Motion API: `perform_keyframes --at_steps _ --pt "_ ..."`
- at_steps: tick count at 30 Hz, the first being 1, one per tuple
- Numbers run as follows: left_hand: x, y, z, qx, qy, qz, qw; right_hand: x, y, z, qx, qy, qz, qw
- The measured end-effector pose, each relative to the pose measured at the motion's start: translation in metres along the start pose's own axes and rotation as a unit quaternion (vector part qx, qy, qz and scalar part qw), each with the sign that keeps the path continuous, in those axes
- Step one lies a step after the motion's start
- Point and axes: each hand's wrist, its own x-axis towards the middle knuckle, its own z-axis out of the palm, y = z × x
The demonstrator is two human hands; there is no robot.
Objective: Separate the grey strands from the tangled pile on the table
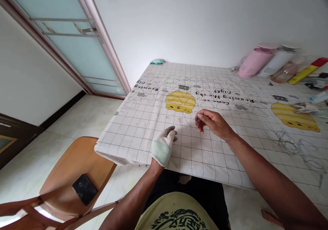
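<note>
My right hand (pixel 210 122), bare, is closed in a pinch above the checked tablecloth. A thin dark wire (pixel 187 120) shows beside its fingertips, and a fine length of it hangs at the fingers. Just to the left, my left hand (pixel 164 143) wears a white glove with a pale green cuff. Its fingers are curled in, with thumb and fingertips close together; anything between them is too fine to make out. Both hands are near the table's front edge, a small gap apart, below a printed yellow striped bear (pixel 180 101).
Tangled thin wire (pixel 289 143) lies on the right of the tablecloth (pixel 133 134). At the back right stand a pink cylinder (pixel 256 61), a white cylinder (pixel 278 61) and a yellow-red box (pixel 307 71). A wooden chair (pixel 64 165) holds a black object (pixel 85 189) at left.
</note>
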Motion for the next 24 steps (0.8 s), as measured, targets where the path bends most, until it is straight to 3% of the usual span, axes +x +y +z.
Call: perform_keyframes --at_steps 6,12,17,24 --pt "0.02 0.015 -0.023 -0.101 -0.006 -0.013 0.995 0.032 -0.011 0.045 0.005 -0.05 -0.006 0.999" --pt "0.041 0.01 -0.033 -0.167 -0.017 -0.026 0.985 0.048 0.0 0.083 -0.004 -0.026 -0.019 0.999" --pt "0.035 -0.003 -0.036 -0.212 -0.018 -0.013 0.977 0.052 0.002 0.091 -0.065 -0.031 -0.024 0.997" --pt "0.023 -0.016 -0.036 -0.207 -0.001 -0.043 0.977 0.05 -0.004 0.086 -0.133 -0.088 -0.034 0.987"
